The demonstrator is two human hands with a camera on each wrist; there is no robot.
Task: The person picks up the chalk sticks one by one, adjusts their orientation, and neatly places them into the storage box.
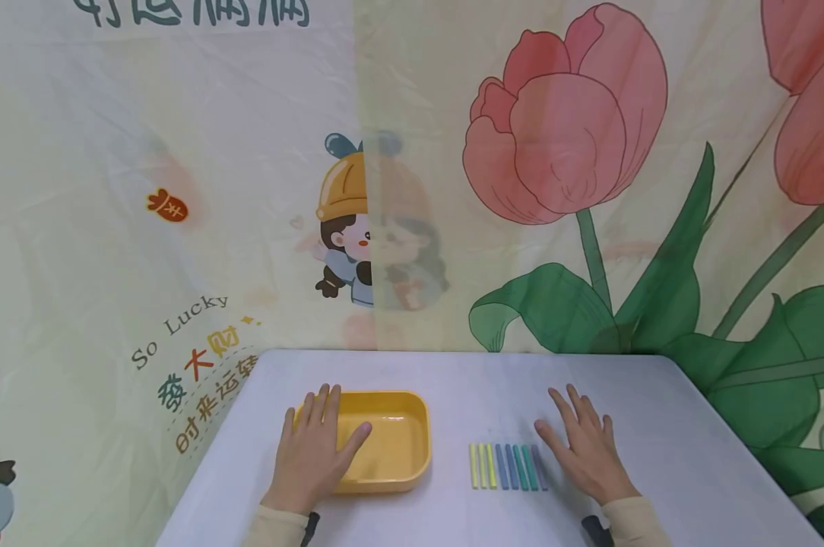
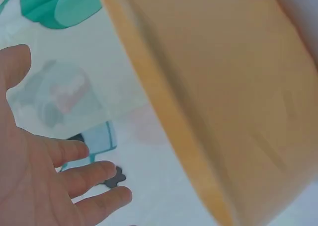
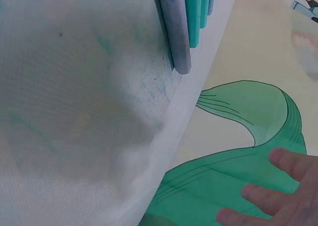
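My left hand [image 1: 314, 456] is held with straight, spread fingers over the left side of a yellow rectangular tray [image 1: 391, 444], gripping nothing. The left wrist view shows its fingers [image 2: 94, 176] apart from the tray's wall [image 2: 169, 131]. On the table lies a row of several chalk-like sticks [image 1: 499, 466], running from yellow through blue and green to a greyish purple stick [image 1: 539, 467] at the right end. Just right of that row hovers my right hand [image 1: 586, 448], fingers spread and holding nothing. In the right wrist view the greyish purple stick [image 3: 176, 35] is nearest.
A white-covered table [image 1: 480, 380] carries the tray and sticks. Faint coloured smudges mark its cover near the right hand. Behind it hangs a printed curtain [image 1: 412, 114] with large tulips [image 1: 569, 137] and cartoon figures. Dark straps [image 1: 597, 529] circle both wrists.
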